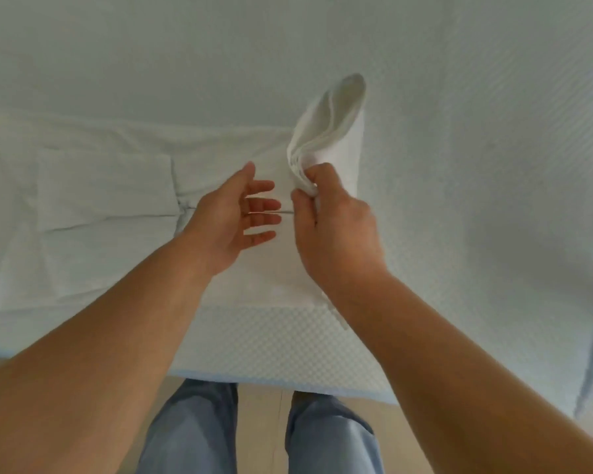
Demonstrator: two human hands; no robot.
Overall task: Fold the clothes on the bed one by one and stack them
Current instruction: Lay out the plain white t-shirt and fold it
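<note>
Lifting off the bed (459,97), a white garment (332,138) is pinched by the right hand (336,227), its fingers (305,200) clamped on a bunched fold of several layers. From that pinch the raised part stands up and away from the person, a narrow tongue whose long axis runs nearly straight out from the hand, tipped slightly to the right. The rest of the garment is seen lying flat on the bed below both hands, spread out to the left with creased panels.

The left hand (233,217) is held open just beside the pinch, palm turned toward the right hand, fingers apart and straight, nothing gripped. A small gap is left between its fingertips and the right thumb; no contact with the raised fold can be made out.

So the fold is judged to be in mid-course: one edge is held up by the right hand, and the left hand, being the nearer free one, looks placed to take or steady the layers from the left side. Since the raised tongue points away from the body, bringing it down over the flat part would be the likely step. No finished stack is visible. Jeans (192,436) and floor (264,422) are seen below the bed's edge.
</note>
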